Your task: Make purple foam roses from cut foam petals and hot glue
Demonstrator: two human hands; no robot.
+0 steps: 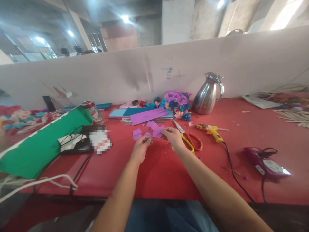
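My left hand [142, 149] is closed in a pinch above the red table, beside small purple paper pieces [137, 134]; what sits between its fingertips is too small to make out. Opposite it, my right hand [174, 138] has thumb and forefinger pressed together at the edge of a purple paper piece [157, 132]. Behind both hands lies a long purple paper strip [148, 116] on blue sheets [116, 113]. Scissors with red and yellow handles [194, 143] rest just right of my right hand.
Purple, blue and pink paper flowers [177, 100] stand by the wall, near a steel jug [207, 96]. At right are a yellow glue gun [214, 133] and a purple corded box [266, 162]. A green board [45, 148] and a glass jar [94, 112] stand left.
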